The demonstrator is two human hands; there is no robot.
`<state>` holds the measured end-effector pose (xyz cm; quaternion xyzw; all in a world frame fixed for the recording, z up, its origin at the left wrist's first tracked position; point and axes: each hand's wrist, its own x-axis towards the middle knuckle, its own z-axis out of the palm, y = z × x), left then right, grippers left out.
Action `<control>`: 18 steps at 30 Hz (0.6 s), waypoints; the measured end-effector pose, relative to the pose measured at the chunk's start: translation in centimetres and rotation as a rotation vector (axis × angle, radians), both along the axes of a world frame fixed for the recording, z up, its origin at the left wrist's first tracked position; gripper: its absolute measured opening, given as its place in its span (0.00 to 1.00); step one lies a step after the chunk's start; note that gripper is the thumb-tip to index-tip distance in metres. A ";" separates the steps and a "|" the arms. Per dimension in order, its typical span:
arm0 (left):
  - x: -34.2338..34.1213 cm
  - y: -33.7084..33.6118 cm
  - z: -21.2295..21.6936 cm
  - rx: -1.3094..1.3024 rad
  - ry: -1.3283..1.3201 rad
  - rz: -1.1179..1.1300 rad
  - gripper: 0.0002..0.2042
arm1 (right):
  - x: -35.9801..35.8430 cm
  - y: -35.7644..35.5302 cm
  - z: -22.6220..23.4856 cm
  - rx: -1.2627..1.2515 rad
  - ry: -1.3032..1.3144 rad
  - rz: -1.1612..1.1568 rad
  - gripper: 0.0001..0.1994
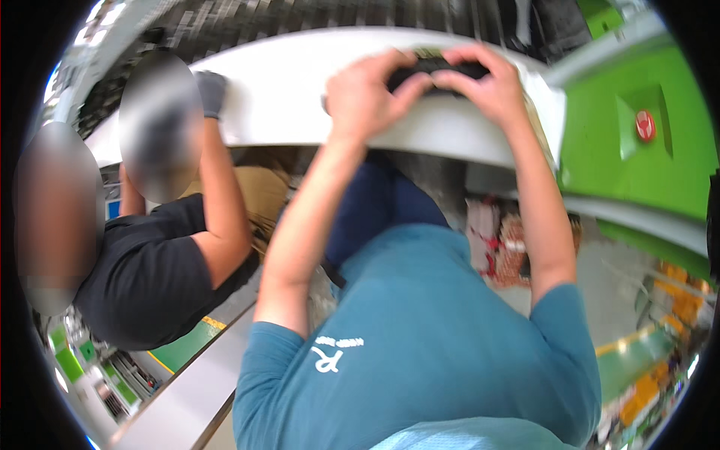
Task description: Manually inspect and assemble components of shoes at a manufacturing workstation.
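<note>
Both of my hands are over the white table at its far side, holding a long black part between them. My left hand (369, 94) curls around the left portion of this black part (469, 69), with its thumb pointing inward. From the other side my right hand (491, 84) grips it, fingers over the top and thumb along the near face. The thumbs almost meet at the middle. A greenish patch shows on the far edge between the hands. My fingers cover much of the part, and blur hides its exact kind.
The white table (277, 90) curves across in front of me. At the right stands a green machine panel (615, 165) with a red button (645, 125). To my left sits a co-worker in a black shirt (150, 277), a grey glove (212, 94) on one hand. Bundled items (514, 244) lie under the table.
</note>
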<state>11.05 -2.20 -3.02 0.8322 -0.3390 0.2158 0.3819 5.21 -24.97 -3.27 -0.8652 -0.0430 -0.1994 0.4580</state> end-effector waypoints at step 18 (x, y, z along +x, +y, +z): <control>2.0 1.5 0.9 0.072 0.112 0.246 0.22 | 4.3 3.1 5.4 -0.338 -0.152 -0.125 0.14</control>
